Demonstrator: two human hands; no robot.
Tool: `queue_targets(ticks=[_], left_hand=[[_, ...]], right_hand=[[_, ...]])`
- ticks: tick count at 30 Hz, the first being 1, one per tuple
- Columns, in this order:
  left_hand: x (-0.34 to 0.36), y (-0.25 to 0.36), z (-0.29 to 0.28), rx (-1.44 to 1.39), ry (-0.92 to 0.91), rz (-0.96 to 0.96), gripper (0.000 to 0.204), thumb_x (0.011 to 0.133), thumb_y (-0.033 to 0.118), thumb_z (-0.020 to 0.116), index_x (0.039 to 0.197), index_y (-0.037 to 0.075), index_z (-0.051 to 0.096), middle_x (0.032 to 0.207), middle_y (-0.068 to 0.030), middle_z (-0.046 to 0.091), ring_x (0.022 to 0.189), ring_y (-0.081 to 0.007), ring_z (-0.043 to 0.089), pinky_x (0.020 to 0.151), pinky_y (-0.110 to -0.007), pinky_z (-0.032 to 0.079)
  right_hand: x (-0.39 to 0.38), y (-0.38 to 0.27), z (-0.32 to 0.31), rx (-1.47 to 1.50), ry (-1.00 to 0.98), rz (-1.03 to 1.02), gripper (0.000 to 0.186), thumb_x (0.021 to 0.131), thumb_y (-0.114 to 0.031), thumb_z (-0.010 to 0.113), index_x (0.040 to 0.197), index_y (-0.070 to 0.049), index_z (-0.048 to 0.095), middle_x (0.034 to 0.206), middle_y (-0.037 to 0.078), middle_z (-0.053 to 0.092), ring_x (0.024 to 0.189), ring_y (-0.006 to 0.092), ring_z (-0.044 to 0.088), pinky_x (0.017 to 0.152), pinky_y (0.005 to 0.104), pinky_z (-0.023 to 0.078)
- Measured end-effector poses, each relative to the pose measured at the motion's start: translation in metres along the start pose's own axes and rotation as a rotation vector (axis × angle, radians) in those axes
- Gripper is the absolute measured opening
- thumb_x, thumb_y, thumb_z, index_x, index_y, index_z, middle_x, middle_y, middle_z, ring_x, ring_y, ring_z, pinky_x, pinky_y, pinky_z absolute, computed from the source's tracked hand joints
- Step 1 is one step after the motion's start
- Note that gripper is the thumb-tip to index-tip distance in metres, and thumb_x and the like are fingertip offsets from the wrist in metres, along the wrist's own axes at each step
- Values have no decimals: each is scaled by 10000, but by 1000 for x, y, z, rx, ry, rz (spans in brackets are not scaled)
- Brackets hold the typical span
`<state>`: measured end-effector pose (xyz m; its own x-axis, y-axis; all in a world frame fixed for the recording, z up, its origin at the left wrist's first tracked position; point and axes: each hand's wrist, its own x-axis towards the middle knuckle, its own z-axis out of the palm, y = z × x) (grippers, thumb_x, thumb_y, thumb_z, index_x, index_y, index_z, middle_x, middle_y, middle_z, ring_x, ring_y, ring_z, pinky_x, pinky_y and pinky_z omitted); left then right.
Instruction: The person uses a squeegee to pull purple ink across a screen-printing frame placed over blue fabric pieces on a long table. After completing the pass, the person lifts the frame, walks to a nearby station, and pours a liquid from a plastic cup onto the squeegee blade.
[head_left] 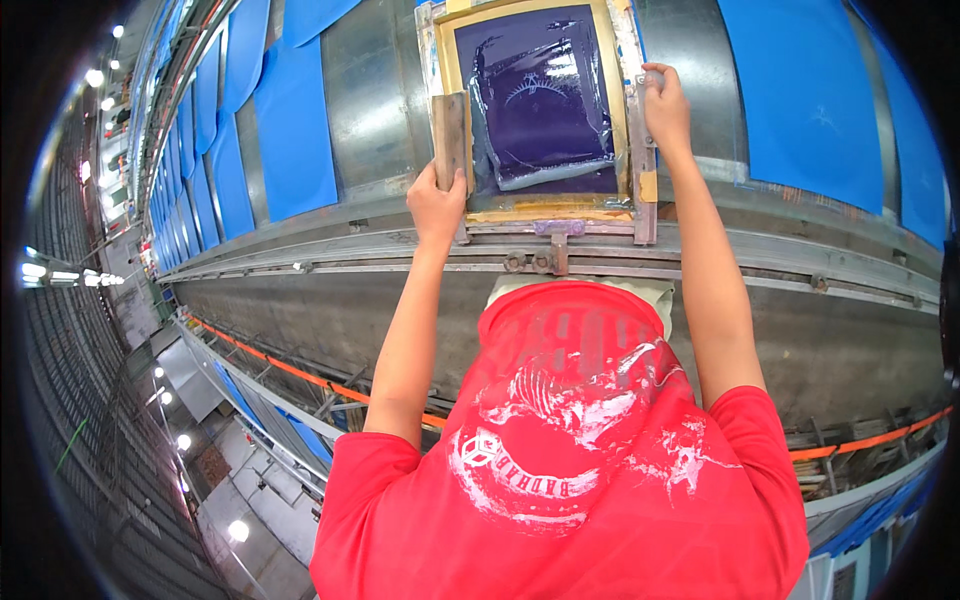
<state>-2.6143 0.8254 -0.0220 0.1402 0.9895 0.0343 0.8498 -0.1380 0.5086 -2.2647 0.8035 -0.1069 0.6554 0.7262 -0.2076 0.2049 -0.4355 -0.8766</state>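
Note:
In front of me lies a screen-printing frame with tan tape around its mesh. Glossy dark purple ink covers the middle, where a pale arched design shows, and a thicker streak runs along the near side. My left hand is closed around the near end of a wooden-looking squeegee, which lies lengthwise over the frame's left side. On the right, my right hand is closed on the frame's right rail, its fingers curled near the upper part.
Blue fabric panels lie along the metal table to the left, and another blue panel lies to the right. A metal rail follows the table's near edge. Behind me runs an orange strip beside another table.

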Motion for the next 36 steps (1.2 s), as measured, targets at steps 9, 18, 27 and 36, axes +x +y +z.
queue_targets(ticks=[9,18,27,36], left_hand=[[4,7,27,153,-4,72,403,842,167,683,1230,58,671,1033,-184,692,937,-400,665,824,-488,536],[-35,16,43,-387,-155,-106,345,859,216,758,1093,-29,695,929,-233,733,865,-314,729,772,-381,539],[32,29,9,-116,-339,138,328,829,254,772,1129,131,724,969,-179,727,908,-388,689,777,-425,535],[83,39,53,82,-1028,321,434,727,145,815,1143,70,718,916,-147,739,851,-278,701,762,-376,529]], right_hand=[[1,15,-3,-103,92,-88,218,979,-241,552,1151,-164,663,769,204,685,773,419,674,713,510,490],[4,10,-5,-70,103,-108,231,964,-239,569,1150,-151,675,740,198,674,751,405,669,715,510,484],[-6,-5,-11,-38,119,-103,186,968,-173,574,1101,-108,686,701,177,652,680,346,649,688,474,476],[6,5,-15,-319,43,-135,255,972,-258,605,1180,-145,699,922,169,691,869,303,667,799,448,496]])
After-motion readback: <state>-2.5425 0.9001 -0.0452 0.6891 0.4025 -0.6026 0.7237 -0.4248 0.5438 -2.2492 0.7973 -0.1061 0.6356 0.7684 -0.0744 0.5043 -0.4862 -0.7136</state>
